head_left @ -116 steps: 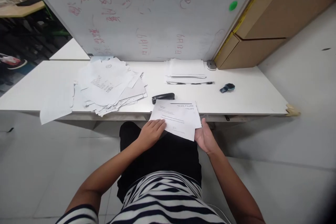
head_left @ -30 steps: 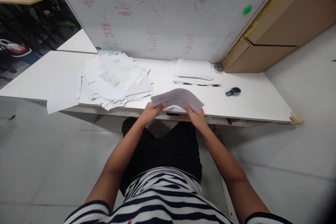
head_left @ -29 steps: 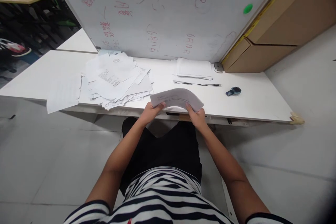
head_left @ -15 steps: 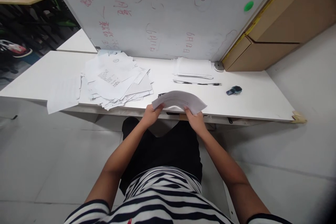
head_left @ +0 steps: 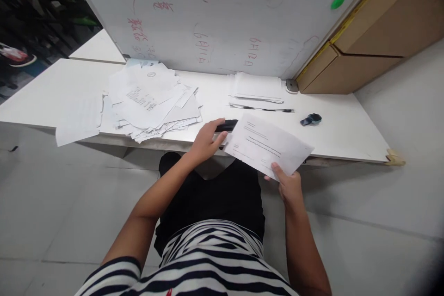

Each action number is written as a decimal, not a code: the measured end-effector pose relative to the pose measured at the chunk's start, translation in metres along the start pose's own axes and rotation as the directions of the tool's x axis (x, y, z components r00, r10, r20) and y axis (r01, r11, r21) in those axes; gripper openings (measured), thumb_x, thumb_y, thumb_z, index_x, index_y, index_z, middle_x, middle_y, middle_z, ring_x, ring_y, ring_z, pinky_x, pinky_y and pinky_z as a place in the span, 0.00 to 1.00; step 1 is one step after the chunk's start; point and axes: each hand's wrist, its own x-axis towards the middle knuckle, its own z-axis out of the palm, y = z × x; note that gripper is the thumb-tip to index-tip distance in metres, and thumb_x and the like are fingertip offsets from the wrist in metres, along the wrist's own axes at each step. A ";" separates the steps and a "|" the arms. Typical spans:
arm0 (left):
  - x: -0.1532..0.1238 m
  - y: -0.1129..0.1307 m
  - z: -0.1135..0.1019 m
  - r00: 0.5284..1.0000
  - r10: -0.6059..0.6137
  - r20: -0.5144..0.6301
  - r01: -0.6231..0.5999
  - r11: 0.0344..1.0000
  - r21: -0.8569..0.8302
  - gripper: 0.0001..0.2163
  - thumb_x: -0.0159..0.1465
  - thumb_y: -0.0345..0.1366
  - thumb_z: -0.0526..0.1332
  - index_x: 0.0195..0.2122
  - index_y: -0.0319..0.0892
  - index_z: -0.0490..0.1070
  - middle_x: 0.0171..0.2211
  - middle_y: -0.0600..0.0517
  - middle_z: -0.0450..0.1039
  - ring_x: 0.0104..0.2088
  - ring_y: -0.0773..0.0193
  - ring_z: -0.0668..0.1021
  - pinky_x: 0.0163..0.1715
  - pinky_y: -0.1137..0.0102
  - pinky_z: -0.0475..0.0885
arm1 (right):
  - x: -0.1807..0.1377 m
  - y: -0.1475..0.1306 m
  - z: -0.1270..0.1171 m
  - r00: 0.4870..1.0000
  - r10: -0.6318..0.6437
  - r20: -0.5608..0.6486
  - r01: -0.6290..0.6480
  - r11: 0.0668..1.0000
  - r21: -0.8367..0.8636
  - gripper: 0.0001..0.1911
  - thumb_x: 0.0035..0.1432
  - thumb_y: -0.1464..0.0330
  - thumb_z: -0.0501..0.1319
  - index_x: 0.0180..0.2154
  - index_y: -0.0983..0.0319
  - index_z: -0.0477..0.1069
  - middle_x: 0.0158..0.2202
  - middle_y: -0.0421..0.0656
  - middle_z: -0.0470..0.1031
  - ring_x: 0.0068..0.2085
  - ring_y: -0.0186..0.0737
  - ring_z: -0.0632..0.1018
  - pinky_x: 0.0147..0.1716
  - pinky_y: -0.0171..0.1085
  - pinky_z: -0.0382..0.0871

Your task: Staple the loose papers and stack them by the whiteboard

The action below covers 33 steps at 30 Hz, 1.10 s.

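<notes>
My right hand pinches the near edge of a small set of printed sheets and holds it over the front edge of the white table. My left hand reaches onto the table, its fingers curled over a black stapler that lies just left of the sheets. The stapler is partly hidden by the fingers and the paper.
A loose heap of papers covers the table's left part. A neat paper stack and a thin black strip lie at the back, a small dark blue object to the right. A whiteboard and cardboard boxes stand behind.
My left hand has let go of the sheets and moved onto the stapler. My right hand alone has carried the sheets to the right and turned them flat.
</notes>
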 end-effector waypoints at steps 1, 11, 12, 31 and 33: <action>0.010 -0.003 0.001 0.999 0.023 0.025 -0.026 0.992 0.121 0.23 0.67 0.43 0.54 0.61 0.43 0.55 0.59 0.43 0.63 0.60 0.53 0.65 0.59 0.57 0.61 | 0.000 0.002 -0.006 1.000 0.028 0.001 -0.028 0.998 0.061 0.22 0.44 0.59 0.71 0.37 0.67 0.75 0.38 0.47 0.78 0.27 0.37 0.76 0.20 0.35 0.73; 0.054 -0.036 0.013 0.962 -0.084 0.259 -0.010 0.939 0.343 0.12 0.61 0.40 0.59 0.45 0.44 0.67 0.42 0.48 0.71 0.42 0.56 0.72 0.40 0.63 0.67 | 0.006 -0.006 -0.025 0.969 0.205 0.141 -0.210 0.977 0.022 0.20 0.42 0.61 0.73 0.35 0.68 0.74 0.33 0.44 0.77 0.18 0.27 0.67 0.13 0.31 0.65; 0.054 -0.036 0.012 0.961 -0.092 0.260 0.005 0.948 0.318 0.12 0.60 0.40 0.60 0.44 0.44 0.67 0.42 0.49 0.71 0.41 0.56 0.72 0.39 0.64 0.66 | 0.007 -0.006 -0.024 0.967 0.204 0.152 -0.209 0.978 0.019 0.20 0.42 0.61 0.73 0.35 0.68 0.75 0.34 0.44 0.77 0.18 0.27 0.67 0.13 0.31 0.65; 0.053 -0.031 0.004 0.954 -0.144 0.263 0.110 0.984 0.140 0.12 0.55 0.37 0.63 0.39 0.45 0.65 0.37 0.51 0.71 0.35 0.60 0.72 0.30 0.67 0.64 | 0.009 -0.001 -0.025 0.943 0.259 0.211 -0.263 0.965 -0.010 0.19 0.43 0.62 0.73 0.36 0.66 0.76 0.40 0.47 0.77 0.20 0.28 0.68 0.12 0.31 0.66; 0.053 -0.032 0.004 0.952 -0.145 0.268 0.110 0.984 0.140 0.12 0.55 0.37 0.63 0.39 0.45 0.65 0.38 0.51 0.71 0.35 0.60 0.72 0.31 0.67 0.64 | 0.010 -0.002 -0.023 0.941 0.254 0.223 -0.261 0.965 -0.001 0.18 0.43 0.63 0.73 0.36 0.66 0.76 0.40 0.47 0.77 0.20 0.28 0.68 0.12 0.31 0.65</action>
